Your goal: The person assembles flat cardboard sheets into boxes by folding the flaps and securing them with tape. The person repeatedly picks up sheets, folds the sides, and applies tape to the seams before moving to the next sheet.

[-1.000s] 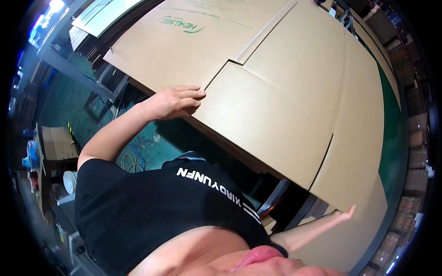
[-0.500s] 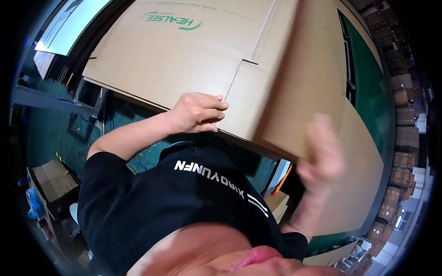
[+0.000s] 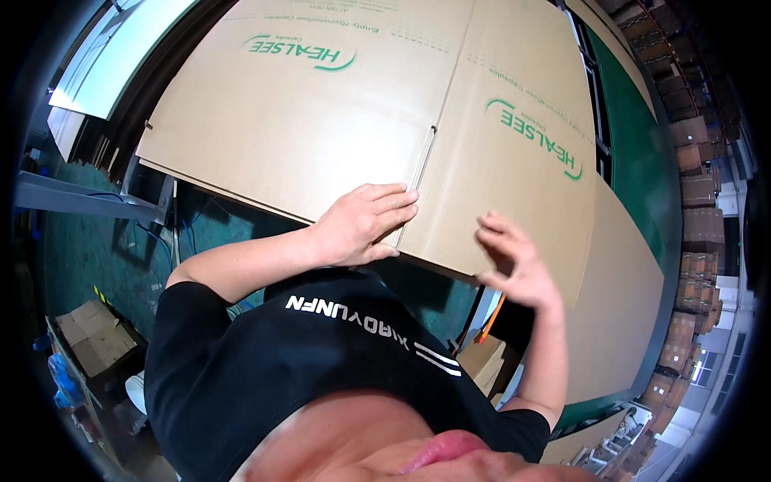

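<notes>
A large brown cardboard carton blank (image 3: 297, 120) with green print lies flat in front of me. Its right-hand panel (image 3: 474, 177) joins the left one along a crease that ends in a narrow slot (image 3: 424, 157) toward my side. My left hand (image 3: 365, 221) rests on the board at this slot, fingers stretched out and thumb near the front edge. Over the near part of the right-hand panel is my right hand (image 3: 518, 261), its fingers apart and slightly bent, holding nothing. Whether its fingertips touch the board I cannot tell.
Right of the blank lie another brown sheet (image 3: 626, 273) and a green surface (image 3: 634, 128). Stacked cartons (image 3: 695, 321) line the far right. A metal beam (image 3: 88, 197) and a white panel (image 3: 120, 64) are at left. An open cardboard box (image 3: 92, 337) stands lower left.
The raised right-hand panel has come down flat, showing its green print. My right hand has moved left over it and is less blurred. My left hand has shifted slightly right and nearer me.
</notes>
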A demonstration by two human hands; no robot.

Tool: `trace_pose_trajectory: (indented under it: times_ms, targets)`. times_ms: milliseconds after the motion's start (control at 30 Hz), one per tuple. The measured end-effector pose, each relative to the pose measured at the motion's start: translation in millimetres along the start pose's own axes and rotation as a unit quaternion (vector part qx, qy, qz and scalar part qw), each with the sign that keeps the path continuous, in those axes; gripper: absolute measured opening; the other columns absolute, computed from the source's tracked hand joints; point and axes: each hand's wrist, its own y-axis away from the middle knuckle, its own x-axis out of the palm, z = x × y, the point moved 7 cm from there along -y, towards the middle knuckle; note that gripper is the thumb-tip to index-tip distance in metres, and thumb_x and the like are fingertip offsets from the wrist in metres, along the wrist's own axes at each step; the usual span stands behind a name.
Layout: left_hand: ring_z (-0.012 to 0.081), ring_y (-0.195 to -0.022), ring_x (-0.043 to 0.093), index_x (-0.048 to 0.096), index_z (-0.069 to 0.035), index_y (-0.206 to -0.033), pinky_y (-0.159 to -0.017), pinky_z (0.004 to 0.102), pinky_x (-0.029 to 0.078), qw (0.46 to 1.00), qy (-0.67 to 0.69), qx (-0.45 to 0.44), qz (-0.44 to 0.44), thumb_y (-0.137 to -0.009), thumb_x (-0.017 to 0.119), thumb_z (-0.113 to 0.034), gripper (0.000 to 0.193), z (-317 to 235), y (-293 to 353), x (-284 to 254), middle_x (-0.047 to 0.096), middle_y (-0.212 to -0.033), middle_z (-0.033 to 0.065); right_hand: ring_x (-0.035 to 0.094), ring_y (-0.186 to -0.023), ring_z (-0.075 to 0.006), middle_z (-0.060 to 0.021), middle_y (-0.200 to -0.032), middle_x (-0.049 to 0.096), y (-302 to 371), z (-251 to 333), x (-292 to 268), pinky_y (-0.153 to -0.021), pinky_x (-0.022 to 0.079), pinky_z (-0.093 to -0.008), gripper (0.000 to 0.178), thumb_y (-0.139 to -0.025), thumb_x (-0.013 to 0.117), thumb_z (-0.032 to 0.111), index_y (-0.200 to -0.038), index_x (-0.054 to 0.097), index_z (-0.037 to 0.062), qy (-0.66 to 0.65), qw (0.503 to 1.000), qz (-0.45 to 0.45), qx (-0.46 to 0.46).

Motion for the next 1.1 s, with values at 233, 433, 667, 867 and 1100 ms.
trace_pose_trajectory:
  times_ms: [233, 433, 667, 867, 1100]
  targets:
    - [0.0323, -0.119, 0.054, 0.057, 0.003, -0.121, -0.092, 0.0420, 0.047, 0.998, -0.029, 0.046, 0.038, -0.073, 0.072, -0.034, 0.062, -2, -7, 0, 0.054, -0.130, 0.0187, 0.060, -0.101, -0.0398, -0.0262, -0.107, 0.063, 26, -263, -150, -0.092, 0.045, -0.0394, 0.046, -0.082, 0.063, 0.027, -0.112, 0.059, -0.0080, 0.110, 0.865, -0.356, 0.336]
    - [0.0342, -0.113, 0.055, 0.057, 0.005, -0.118, -0.091, 0.0422, 0.047, 0.979, 0.049, 0.152, 0.127, -0.075, 0.072, -0.038, 0.062, 20, -20, -3, 0.053, -0.127, 0.0219, 0.066, -0.087, -0.0208, -0.0133, -0.101, 0.069, 32, -352, -186, -0.076, 0.050, -0.0345, 0.037, -0.084, 0.066, 0.020, -0.109, 0.064, -0.0069, -0.118, 0.782, -0.453, 0.412]
    - [0.0336, -0.120, 0.048, 0.060, -0.010, -0.108, -0.098, 0.0515, 0.041, 0.958, 0.202, 0.203, 0.023, -0.075, 0.073, -0.027, 0.040, 52, -28, 5, 0.052, -0.120, 0.0138, 0.058, -0.107, -0.0240, -0.0085, -0.122, 0.062, 22, -341, -159, -0.087, 0.048, -0.0384, 0.050, -0.094, 0.051, 0.044, -0.124, 0.058, 0.0050, -0.450, 0.697, -0.359, 0.428]
    - [0.0315, -0.119, 0.048, 0.063, -0.017, -0.105, -0.102, 0.0529, 0.039, 0.933, 0.314, 0.173, -0.035, -0.081, 0.068, -0.020, 0.025, 74, -39, -3, 0.051, -0.128, 0.0102, 0.057, -0.109, -0.0250, -0.0096, -0.123, 0.061, 35, -329, -149, -0.091, 0.046, -0.0374, 0.059, -0.093, 0.050, 0.054, -0.125, 0.058, 0.0053, -0.335, 0.671, -0.404, 0.524]
    - [0.0255, -0.115, 0.051, 0.066, -0.013, -0.099, -0.103, 0.0493, 0.036, 0.930, 0.340, 0.132, -0.044, -0.080, 0.070, -0.016, 0.020, 87, -41, -9, 0.060, -0.118, 0.0050, 0.057, -0.107, -0.0247, -0.0133, -0.120, 0.061, 39, -348, -152, -0.089, 0.047, -0.0374, 0.066, -0.091, 0.053, 0.057, -0.122, 0.059, -0.0006, -0.249, 0.693, -0.431, 0.522]
